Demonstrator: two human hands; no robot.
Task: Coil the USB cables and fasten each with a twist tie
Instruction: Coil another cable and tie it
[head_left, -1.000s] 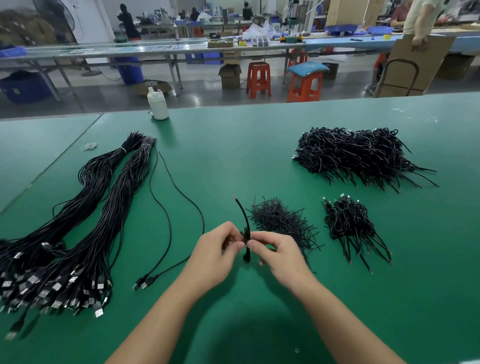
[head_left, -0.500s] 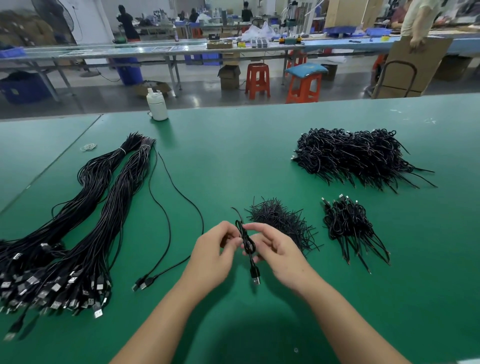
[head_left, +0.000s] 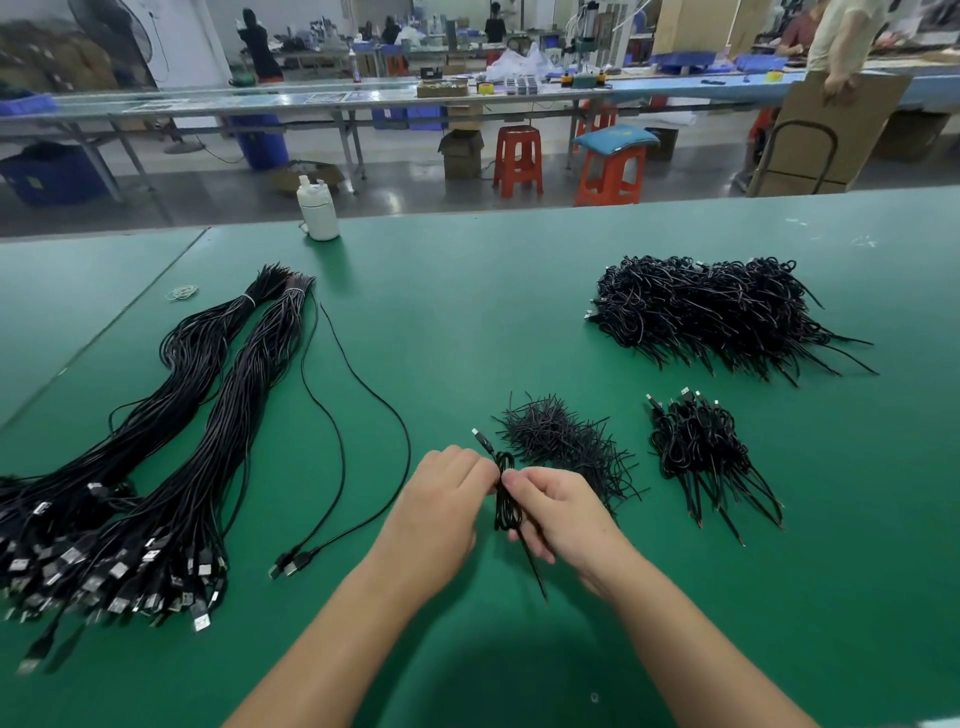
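From the head camera, the only view, the step in hand looked like fastening: both hands met near the table's (head_left: 519, 291) centre over one short coiled cable (head_left: 506, 506). The left hand (head_left: 441, 501) pinched the coil's upper part with curled fingers, and the right hand (head_left: 563, 512) curled its fingertips round the same spot, seemingly working a twist tie, though the tie itself was too thin to pick out. One connector end stuck up toward eleven o'clock and a tail hung toward five o'clock. The next move probably called for finishing the twist snugly, then setting the bundle with the finished ones. By count: one cable in hand; two loose long cables (head_left: 363, 415) lying at nine o'clock from the hands; two large bundles of uncoiled cables (head_left: 171, 441) farther toward nine; one heap of twist ties (head_left: 563, 441) just past the right hand at one o'clock; one small pile of finished coils (head_left: 698, 447) at three o'clock; one big pile of coils (head_left: 717, 312) toward one o'clock; one white bottle (head_left: 318, 215) at eleven.
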